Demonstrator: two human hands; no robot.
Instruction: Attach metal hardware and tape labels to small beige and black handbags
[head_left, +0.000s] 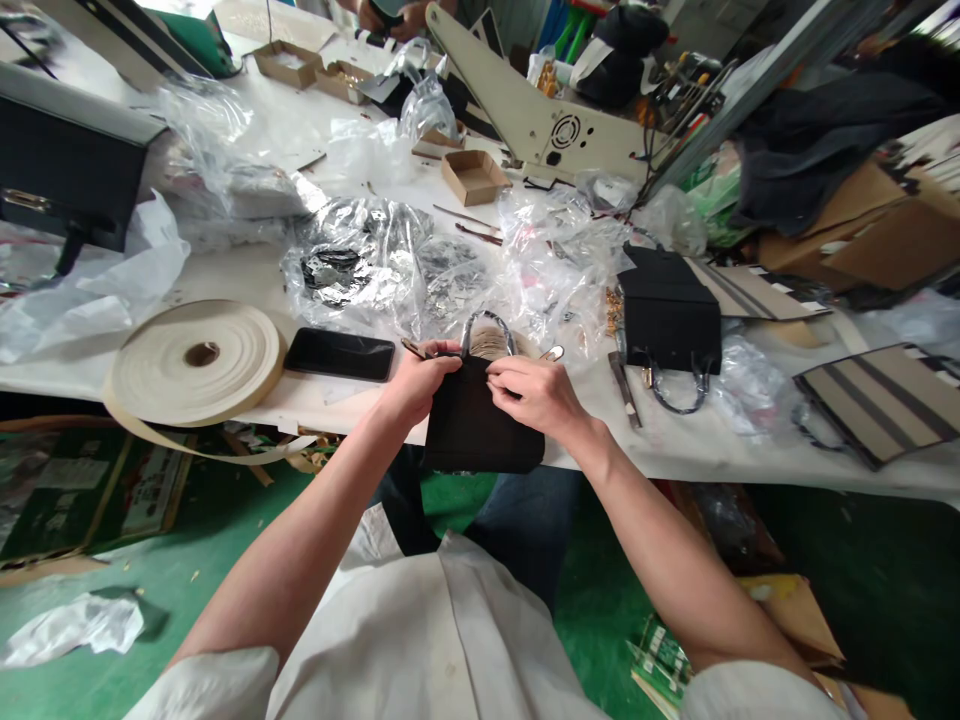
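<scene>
A small black handbag (486,430) hangs over the table's front edge in front of me. Its looped handle (480,318) points away from me and looks wrapped in clear film. My left hand (421,385) is closed on the bag's upper left, with the thumb on top. At the upper right, my right hand (534,390) has its fingers pinched against the bag; anything small between them is hidden. A shiny metal-tipped piece (553,354) sticks out beyond the right hand, and a similar piece (412,348) beyond the left.
Left of the bag lie a black phone (340,355) and a large tape roll (199,360). Clear plastic bags (367,260) spread behind it. Another black handbag (667,310) and a striped panel (885,400) lie to the right. A small cardboard box (474,178) stands farther back.
</scene>
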